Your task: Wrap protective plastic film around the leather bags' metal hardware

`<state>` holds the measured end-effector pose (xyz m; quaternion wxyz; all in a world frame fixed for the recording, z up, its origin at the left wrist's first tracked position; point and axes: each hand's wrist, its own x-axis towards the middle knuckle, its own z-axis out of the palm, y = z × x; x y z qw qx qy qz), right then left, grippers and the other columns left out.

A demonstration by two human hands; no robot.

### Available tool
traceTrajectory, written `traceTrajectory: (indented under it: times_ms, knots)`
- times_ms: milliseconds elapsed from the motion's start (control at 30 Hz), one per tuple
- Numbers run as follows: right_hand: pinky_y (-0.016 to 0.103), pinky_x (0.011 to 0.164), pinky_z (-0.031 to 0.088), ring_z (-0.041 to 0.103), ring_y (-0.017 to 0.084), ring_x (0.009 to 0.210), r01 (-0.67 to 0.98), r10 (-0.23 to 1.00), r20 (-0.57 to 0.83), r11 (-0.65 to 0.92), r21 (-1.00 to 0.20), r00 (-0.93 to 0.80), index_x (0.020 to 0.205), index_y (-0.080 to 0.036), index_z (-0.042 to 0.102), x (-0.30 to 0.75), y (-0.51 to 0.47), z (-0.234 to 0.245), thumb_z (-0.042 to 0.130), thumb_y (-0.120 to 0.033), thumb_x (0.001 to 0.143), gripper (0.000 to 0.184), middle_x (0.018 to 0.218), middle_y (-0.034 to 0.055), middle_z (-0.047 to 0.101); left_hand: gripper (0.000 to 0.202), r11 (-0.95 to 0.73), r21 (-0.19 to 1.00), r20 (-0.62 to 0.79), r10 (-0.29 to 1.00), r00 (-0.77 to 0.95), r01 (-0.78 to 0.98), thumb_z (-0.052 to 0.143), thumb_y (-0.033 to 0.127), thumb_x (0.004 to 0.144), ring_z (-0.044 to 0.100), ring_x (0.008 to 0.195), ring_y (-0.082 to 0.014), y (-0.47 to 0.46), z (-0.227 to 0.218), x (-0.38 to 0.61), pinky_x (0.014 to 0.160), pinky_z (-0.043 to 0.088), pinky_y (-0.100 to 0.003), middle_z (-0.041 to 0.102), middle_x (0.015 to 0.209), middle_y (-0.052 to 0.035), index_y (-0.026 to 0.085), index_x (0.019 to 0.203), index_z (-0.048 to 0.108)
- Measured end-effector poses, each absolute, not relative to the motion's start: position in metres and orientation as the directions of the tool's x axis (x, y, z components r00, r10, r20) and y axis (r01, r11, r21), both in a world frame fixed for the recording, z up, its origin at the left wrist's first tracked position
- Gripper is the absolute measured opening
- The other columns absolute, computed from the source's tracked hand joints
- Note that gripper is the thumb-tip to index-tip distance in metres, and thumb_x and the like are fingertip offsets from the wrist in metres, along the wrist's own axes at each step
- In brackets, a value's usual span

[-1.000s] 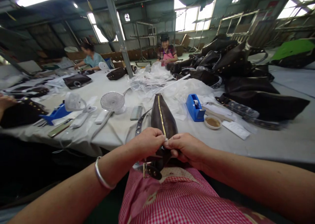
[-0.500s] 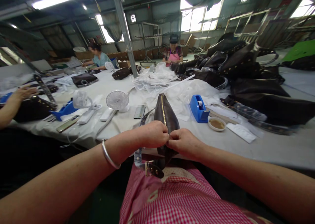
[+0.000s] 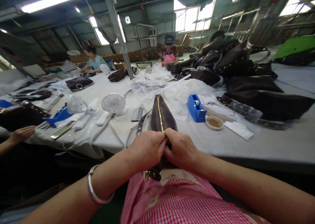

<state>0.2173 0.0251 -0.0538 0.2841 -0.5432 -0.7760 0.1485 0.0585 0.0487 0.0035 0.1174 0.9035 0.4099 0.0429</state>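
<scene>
A dark brown leather handbag (image 3: 167,116) with a gold zipper (image 3: 160,110) along its top stands end-on at the table's front edge. My left hand (image 3: 149,147) and my right hand (image 3: 181,147) meet over its near end, fingers closed on the bag beside the zipper line. Their grip hides the zipper's near end, and I cannot make out whether a zipper pull is pinched there. From the bag's left side a studded strap (image 3: 140,124) loops out. Its buckle end (image 3: 153,174) hangs below my left hand, above the pink checked apron (image 3: 182,197).
Right of the bag are a blue tape dispenser (image 3: 195,108) and a small dish (image 3: 214,122). A white fan (image 3: 113,103) and a phone (image 3: 137,114) lie left. Dark bags (image 3: 233,63) pile at right. A co-worker's hand (image 3: 23,133) shows at far left; other people sit behind.
Both my hands have drawn tightly together and turned, still at the bag's near end. The view has shifted slightly. The co-worker's hand at left has dropped below the table edge.
</scene>
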Motion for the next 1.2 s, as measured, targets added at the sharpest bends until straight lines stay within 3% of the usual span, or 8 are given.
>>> traceTrajectory:
  times_ms: [100,167,300,433,600,967,1200]
  knots:
    - [0.025,0.059,0.037,0.053,0.014,0.065,0.522,0.918,0.135,0.328,-0.787,-0.373,0.094,-0.017,0.059,0.233,0.032,-0.055,0.062,-0.022,0.081,0.015,0.074,-0.0007,0.06,0.022,-0.704,0.09,0.136,0.709,0.692,0.704,0.045,0.019,0.094,0.058,0.062,-0.019,0.035,-0.021,0.045,0.056,0.037,-0.031,0.063,0.069,-0.0032,0.019,0.076,0.058]
    - [0.023,0.059,0.041,0.053,0.012,0.065,0.395,0.893,0.059,0.255,-0.882,-0.446,0.103,-0.016,0.061,0.244,0.039,-0.051,0.064,-0.022,0.083,0.021,0.074,-0.002,0.06,0.022,-0.707,-0.061,0.251,0.673,0.696,0.705,0.045,0.016,0.094,0.054,0.056,-0.0195,0.028,-0.033,0.039,0.052,0.034,-0.033,0.059,0.065,-0.0024,0.02,0.075,0.056]
    - [0.026,0.071,0.048,0.06,0.014,0.077,0.43,0.865,0.06,0.307,-0.849,-0.498,0.118,-0.015,0.065,0.255,0.054,-0.035,0.062,-0.017,0.086,0.032,0.089,0.0028,0.068,0.024,-0.689,-0.219,0.404,0.581,0.707,0.691,0.045,0.013,0.093,0.051,0.052,-0.0204,0.019,-0.038,0.039,0.049,0.031,-0.035,0.054,0.061,-0.0011,0.022,0.073,0.054]
    - [0.029,0.087,0.048,0.064,0.019,0.097,0.456,0.749,0.05,0.453,-0.766,-0.66,0.123,-0.015,0.066,0.253,0.069,-0.021,0.062,-0.011,0.085,0.038,0.109,0.0085,0.07,0.023,-0.707,-0.25,0.424,0.535,0.731,0.662,0.043,0.013,0.095,0.051,0.052,-0.0204,0.017,-0.036,0.042,0.049,0.033,-0.035,0.055,0.062,-0.0013,0.021,0.077,0.055]
    - [0.026,0.087,0.048,0.064,0.018,0.1,0.441,0.615,-0.037,0.52,-0.732,-0.788,0.123,-0.015,0.068,0.25,0.084,-0.016,0.058,-0.006,0.086,0.039,0.111,0.0088,0.071,0.02,-0.709,-0.285,0.421,0.512,0.749,0.645,0.043,0.011,0.095,0.053,0.053,-0.0208,0.014,-0.037,0.039,0.048,0.035,-0.034,0.056,0.063,-0.0012,0.019,0.083,0.057]
    - [0.022,0.081,0.047,0.065,0.015,0.092,0.379,0.522,-0.065,0.522,-0.764,-0.85,0.113,-0.018,0.075,0.247,0.094,-0.019,0.06,-0.006,0.085,0.034,0.105,0.0048,0.074,0.013,-0.825,-0.294,0.444,0.329,0.834,0.482,0.048,0.012,0.095,0.054,0.057,-0.0188,0.015,-0.038,0.031,0.051,0.035,-0.036,0.059,0.065,-0.0006,0.014,0.092,0.061]
    - [0.021,0.078,0.046,0.065,0.014,0.09,0.378,0.518,-0.063,0.53,-0.759,-0.853,0.122,-0.022,0.072,0.238,0.099,-0.01,0.056,-0.007,0.088,0.04,0.106,0.0032,0.074,0.015,-0.837,-0.291,0.437,0.314,0.843,0.463,0.047,0.013,0.096,0.053,0.056,-0.0181,0.018,-0.038,0.032,0.049,0.036,-0.035,0.058,0.063,0.0007,0.015,0.09,0.061]
